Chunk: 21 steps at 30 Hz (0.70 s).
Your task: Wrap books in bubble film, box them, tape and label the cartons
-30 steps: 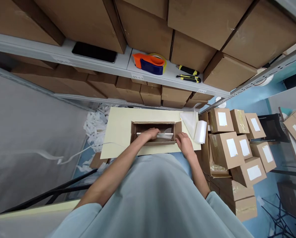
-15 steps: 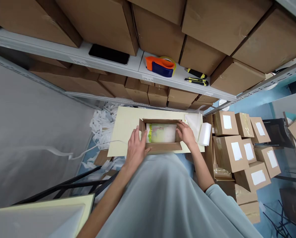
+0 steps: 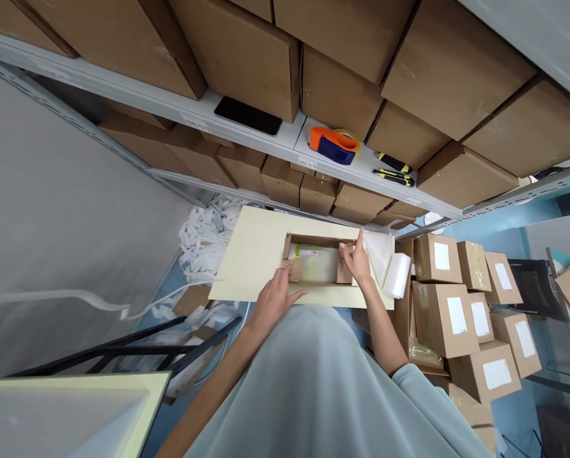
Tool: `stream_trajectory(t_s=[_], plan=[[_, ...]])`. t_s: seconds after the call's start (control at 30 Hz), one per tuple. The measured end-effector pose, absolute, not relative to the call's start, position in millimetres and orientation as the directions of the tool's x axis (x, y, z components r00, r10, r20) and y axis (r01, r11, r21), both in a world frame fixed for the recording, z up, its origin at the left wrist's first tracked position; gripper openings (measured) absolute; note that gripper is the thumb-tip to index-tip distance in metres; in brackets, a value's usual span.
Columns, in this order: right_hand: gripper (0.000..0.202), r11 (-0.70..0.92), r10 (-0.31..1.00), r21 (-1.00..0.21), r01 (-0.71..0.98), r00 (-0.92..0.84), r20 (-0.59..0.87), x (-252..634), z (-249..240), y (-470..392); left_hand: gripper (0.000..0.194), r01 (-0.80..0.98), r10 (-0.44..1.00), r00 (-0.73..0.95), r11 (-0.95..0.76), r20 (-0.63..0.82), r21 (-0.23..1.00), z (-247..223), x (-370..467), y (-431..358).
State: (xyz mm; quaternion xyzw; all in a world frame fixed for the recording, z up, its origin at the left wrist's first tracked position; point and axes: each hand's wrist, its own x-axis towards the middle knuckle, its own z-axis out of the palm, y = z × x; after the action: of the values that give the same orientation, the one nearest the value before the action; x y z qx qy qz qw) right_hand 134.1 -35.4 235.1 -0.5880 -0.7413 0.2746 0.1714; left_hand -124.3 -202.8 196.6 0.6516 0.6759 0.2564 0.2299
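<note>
On the grey shelf (image 3: 291,135), a black phone (image 3: 247,116), an orange tape dispenser (image 3: 333,149) and two cutters (image 3: 394,163).

The left grip (image 3: 273,296) and right grip (image 3: 359,259) touch an open cardboard box's (image 3: 316,240) folded-in end flaps (image 3: 344,272)

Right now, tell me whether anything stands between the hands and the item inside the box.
Only the left end flap and right end flap, folded in at the ends of the item inside the box; the left hand is at one, the right hand at the other. Nothing visible blocks the item's middle.
</note>
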Motion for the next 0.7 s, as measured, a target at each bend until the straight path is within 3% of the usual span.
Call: stream_trajectory(t_s=[0.1, 0.17, 0.3, 0.37, 0.53, 0.7], plan=[[0.064, 0.052, 0.975, -0.665, 0.745, -0.181, -0.126, 139, 241, -38, 0.095, 0.756, 0.977, -0.176, 0.057, 0.118, 0.652, 199, -138, -193], [0.06, 0.029, 0.97, -0.69, 0.724, -0.188, -0.156, 144, 243, -41, 0.097, 0.727, 0.989, -0.115, 0.021, 0.092, 0.686, 195, -145, -184], [0.059, -0.006, 0.946, -0.692, 0.722, -0.221, -0.238, 153, 239, -48, 0.072, 0.645, 0.994, 0.069, 0.017, -0.08, 0.764, 182, -148, -168], [0.058, -0.011, 0.934, -0.662, 0.749, -0.229, -0.275, 157, 234, -51, 0.065, 0.639, 0.992, 0.064, 0.044, -0.11, 0.768, 177, -146, -163], [0.043, -0.004, 0.955, -0.509, 0.861, -0.147, -0.256, 163, 222, -67, 0.073, 0.726, 0.967, -0.248, 0.144, 0.061, 0.672, 172, -144, -155], [0.041, 0.031, 0.975, -0.525, 0.851, -0.14, -0.17, 154, 195, -84, 0.048, 0.685, 0.983, -0.174, 0.074, 0.064, 0.725, 158, -139, -140]])
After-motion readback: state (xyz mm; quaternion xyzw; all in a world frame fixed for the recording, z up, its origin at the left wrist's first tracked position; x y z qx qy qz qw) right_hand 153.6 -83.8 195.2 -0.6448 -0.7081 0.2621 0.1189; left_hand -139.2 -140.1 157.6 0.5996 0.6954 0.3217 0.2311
